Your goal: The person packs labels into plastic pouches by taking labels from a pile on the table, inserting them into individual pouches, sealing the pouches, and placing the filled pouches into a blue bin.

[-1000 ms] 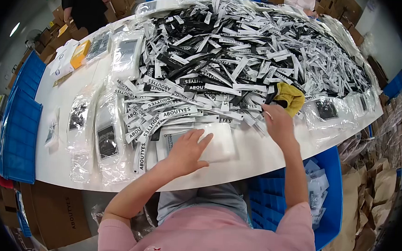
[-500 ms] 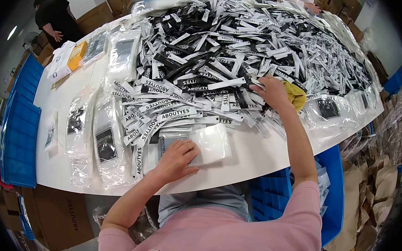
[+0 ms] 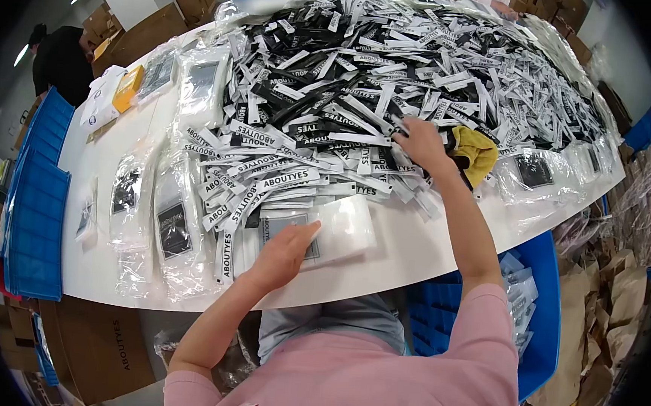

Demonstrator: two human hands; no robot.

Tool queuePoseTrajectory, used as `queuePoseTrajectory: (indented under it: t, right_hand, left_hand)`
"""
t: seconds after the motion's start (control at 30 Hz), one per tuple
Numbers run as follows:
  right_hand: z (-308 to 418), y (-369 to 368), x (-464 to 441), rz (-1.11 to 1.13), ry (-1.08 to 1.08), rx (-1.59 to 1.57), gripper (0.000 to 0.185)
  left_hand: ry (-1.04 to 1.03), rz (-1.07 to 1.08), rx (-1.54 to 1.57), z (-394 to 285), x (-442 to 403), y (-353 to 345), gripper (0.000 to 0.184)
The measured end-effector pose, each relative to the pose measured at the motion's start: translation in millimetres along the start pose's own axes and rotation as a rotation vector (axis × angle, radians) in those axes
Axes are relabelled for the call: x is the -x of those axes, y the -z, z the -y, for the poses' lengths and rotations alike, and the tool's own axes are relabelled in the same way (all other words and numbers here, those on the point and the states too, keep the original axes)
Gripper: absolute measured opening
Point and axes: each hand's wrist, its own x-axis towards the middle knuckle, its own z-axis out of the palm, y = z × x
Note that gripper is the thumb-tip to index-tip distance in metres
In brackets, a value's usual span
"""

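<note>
My left hand (image 3: 286, 254) is on a clear plastic bag (image 3: 346, 231) with a grey printed label, at the table's near edge. Its fingers are drawn together on the bag's surface, and their undersides are hidden. Farther right, my right hand (image 3: 426, 147) reaches into a large heap of long packets (image 3: 334, 83). These are black or white, and many read ABOUTYES. The fingers pinch the end of a dark packet (image 3: 397, 125) in the heap. Close beside that wrist lies a yellow cloth (image 3: 474, 154).
Clear bags with black labels (image 3: 175, 230) lie on the white table (image 3: 83, 265) at left. An orange box (image 3: 127, 88) stands farther back. Blue bins (image 3: 35, 205) stand at left, and another blue bin (image 3: 544, 316) is below right. Another person (image 3: 62, 60) is at far left.
My left hand has turned from lying flat to fingers together on the bag. My right hand has shifted slightly left over the heap. The person at far left has moved and turned.
</note>
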Motion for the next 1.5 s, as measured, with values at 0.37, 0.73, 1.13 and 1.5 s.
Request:
queuePoseTrajectory:
  t: [0.37,0.73,1.13,1.5]
  right_hand:
    - [73,-11,146,-0.281,-0.113,-0.841,0.013]
    - [129,34,131,0.355,-0.452,-1.291,0.024]
    - [158,29,127,0.172,-0.006,-1.007,0.019]
    - [176,35,126,-0.001,0.450,-0.374,0.022]
  left_hand:
    - [0.420,-0.152,0.226,-10,-20,22,0.019]
    - [-0.427,-0.341,-0.279,-52,-36,24,0.046]
    - [0.583,-0.097,1.289,-70,-39,32,0.024]
    - [0.124,-0.363,0.385,-28,-65,35,0.026]
